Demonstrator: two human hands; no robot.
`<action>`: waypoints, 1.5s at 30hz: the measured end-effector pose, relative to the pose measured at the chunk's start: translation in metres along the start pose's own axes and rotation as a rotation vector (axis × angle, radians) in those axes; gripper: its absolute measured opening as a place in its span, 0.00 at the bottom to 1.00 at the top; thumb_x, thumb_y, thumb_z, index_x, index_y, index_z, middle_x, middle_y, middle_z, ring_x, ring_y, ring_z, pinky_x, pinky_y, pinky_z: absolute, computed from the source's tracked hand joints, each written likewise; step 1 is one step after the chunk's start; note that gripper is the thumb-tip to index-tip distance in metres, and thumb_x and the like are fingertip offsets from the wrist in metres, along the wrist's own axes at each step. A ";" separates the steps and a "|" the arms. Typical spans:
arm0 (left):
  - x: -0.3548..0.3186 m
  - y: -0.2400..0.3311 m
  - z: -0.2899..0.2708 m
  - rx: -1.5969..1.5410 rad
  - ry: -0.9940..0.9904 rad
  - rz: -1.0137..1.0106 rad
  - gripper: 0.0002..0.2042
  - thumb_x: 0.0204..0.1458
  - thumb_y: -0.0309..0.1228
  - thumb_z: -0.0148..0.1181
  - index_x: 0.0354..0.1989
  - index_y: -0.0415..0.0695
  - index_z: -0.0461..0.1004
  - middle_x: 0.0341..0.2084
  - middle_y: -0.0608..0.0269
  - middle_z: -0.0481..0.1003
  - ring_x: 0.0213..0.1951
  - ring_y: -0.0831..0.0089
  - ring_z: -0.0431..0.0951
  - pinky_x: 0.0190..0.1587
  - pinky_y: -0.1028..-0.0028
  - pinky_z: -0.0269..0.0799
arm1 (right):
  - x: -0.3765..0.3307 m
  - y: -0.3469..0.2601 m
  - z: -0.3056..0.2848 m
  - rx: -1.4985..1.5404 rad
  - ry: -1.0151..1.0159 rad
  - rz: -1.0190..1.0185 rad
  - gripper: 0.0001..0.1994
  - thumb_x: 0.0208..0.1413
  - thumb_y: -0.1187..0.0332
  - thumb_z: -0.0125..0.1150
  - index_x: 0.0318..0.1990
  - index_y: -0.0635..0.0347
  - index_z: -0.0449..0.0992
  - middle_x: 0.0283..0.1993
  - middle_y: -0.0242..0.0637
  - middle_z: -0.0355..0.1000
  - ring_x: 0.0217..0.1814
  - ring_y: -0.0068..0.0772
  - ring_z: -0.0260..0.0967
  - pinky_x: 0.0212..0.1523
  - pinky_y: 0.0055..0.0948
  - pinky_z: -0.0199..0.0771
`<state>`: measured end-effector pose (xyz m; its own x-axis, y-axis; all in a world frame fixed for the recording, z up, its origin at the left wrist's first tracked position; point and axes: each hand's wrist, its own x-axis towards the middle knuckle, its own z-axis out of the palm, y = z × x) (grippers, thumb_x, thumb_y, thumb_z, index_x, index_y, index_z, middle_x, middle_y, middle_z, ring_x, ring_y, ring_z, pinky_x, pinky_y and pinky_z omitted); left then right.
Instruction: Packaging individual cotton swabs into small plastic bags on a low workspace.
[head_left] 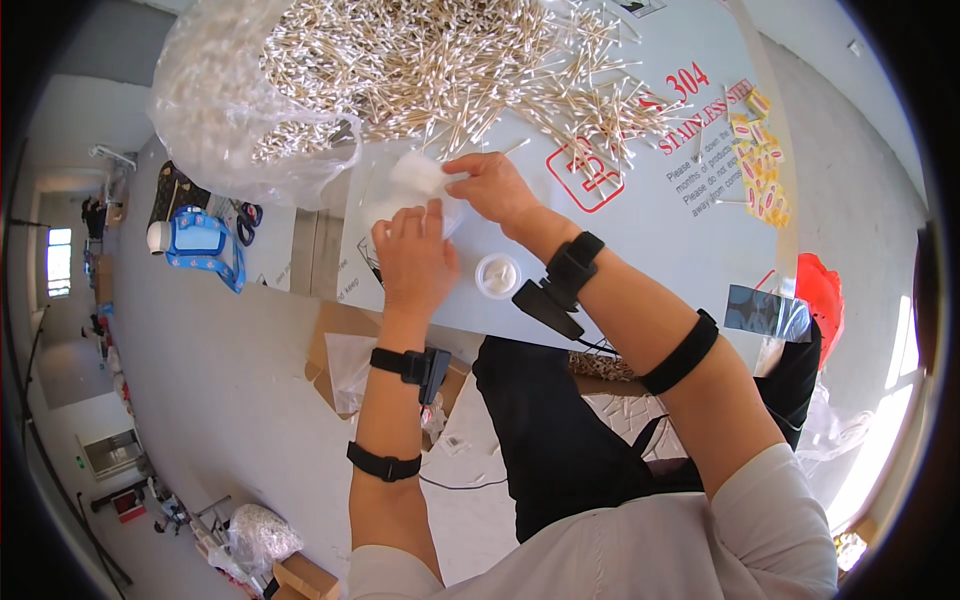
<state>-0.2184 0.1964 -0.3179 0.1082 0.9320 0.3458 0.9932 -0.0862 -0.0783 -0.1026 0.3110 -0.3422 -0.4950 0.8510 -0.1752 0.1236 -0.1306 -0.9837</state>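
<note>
A soft white wad, which looks like cotton (pixel 416 172), lies on the metal-topped table's near left part, over more white material. My right hand (pixel 497 192) reaches in from the right, its thumb and forefinger bent at the wad's right edge. My left hand (pixel 415 262) lies just below, fingers stretched and slightly apart over the lower white material. Beside my hands stands a small round tub (pixel 498 276) with something white inside. Beyond them spreads a big heap of cotton swabs (pixel 430 70), partly in a clear plastic bag (pixel 215 110).
Small yellow packets (pixel 762 175) lie along the table's right side. A shiny film sheet (pixel 766 312) hangs at the near right corner. To the left are a blue-strapped bottle (pixel 196 236) and scissors (pixel 247 222). Below the table sits an open cardboard box (pixel 345 325).
</note>
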 end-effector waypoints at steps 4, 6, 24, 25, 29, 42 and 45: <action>-0.010 -0.045 -0.006 -0.323 0.152 -0.445 0.26 0.39 0.31 0.64 0.51 0.36 0.70 0.41 0.51 0.74 0.48 0.57 0.72 0.51 0.60 0.65 | -0.017 -0.035 -0.009 -0.359 -0.014 0.083 0.07 0.50 0.74 0.61 0.35 0.70 0.76 0.27 0.40 0.75 0.33 0.29 0.74 0.29 0.30 0.75; -0.004 -0.076 -0.002 -0.370 0.075 -0.545 0.26 0.40 0.33 0.65 0.51 0.36 0.71 0.43 0.49 0.74 0.48 0.55 0.72 0.53 0.62 0.65 | -0.022 -0.038 -0.010 0.054 -0.291 0.387 0.08 0.51 0.75 0.60 0.30 0.75 0.72 0.30 0.48 0.74 0.32 0.37 0.76 0.30 0.34 0.81; 0.015 -0.033 0.010 -0.423 -0.075 -0.465 0.33 0.42 0.33 0.70 0.58 0.40 0.65 0.55 0.49 0.67 0.57 0.53 0.67 0.57 0.62 0.65 | -0.012 0.038 -0.007 0.449 -0.184 0.212 0.04 0.50 0.80 0.60 0.33 0.75 0.75 0.34 0.47 0.75 0.36 0.36 0.76 0.40 0.29 0.80; 0.007 -0.033 0.001 -0.413 -0.006 -0.517 0.33 0.42 0.31 0.70 0.59 0.40 0.65 0.56 0.49 0.67 0.58 0.54 0.66 0.58 0.63 0.64 | -0.023 0.022 -0.011 0.455 -0.197 0.213 0.04 0.50 0.80 0.60 0.33 0.75 0.75 0.34 0.47 0.75 0.36 0.36 0.76 0.40 0.29 0.80; -0.016 -0.035 -0.017 -0.644 0.168 -0.637 0.27 0.43 0.25 0.67 0.56 0.40 0.69 0.51 0.53 0.71 0.55 0.62 0.70 0.58 0.66 0.64 | -0.082 -0.031 -0.063 0.678 -0.112 0.290 0.07 0.53 0.77 0.57 0.37 0.76 0.73 0.39 0.49 0.74 0.39 0.39 0.76 0.44 0.31 0.80; 0.009 0.210 -0.068 -1.081 -0.259 -0.087 0.13 0.47 0.24 0.63 0.41 0.36 0.73 0.33 0.52 0.76 0.36 0.60 0.77 0.41 0.67 0.73 | -0.333 0.026 -0.231 -0.211 0.238 0.138 0.03 0.54 0.75 0.58 0.32 0.66 0.74 0.25 0.29 0.70 0.28 0.15 0.66 0.30 0.19 0.68; 0.015 0.254 -0.037 -1.057 -0.354 -0.023 0.12 0.45 0.24 0.63 0.39 0.36 0.73 0.38 0.52 0.75 0.43 0.55 0.75 0.47 0.64 0.70 | -0.358 0.036 -0.276 -0.140 0.459 0.145 0.03 0.55 0.75 0.57 0.32 0.66 0.74 0.24 0.28 0.70 0.25 0.14 0.65 0.26 0.17 0.65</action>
<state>0.0375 0.1753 -0.2980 0.2380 0.9705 0.0374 0.5498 -0.1664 0.8186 0.3160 0.1418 -0.3034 -0.0384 0.9694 -0.2426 0.2925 -0.2213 -0.9303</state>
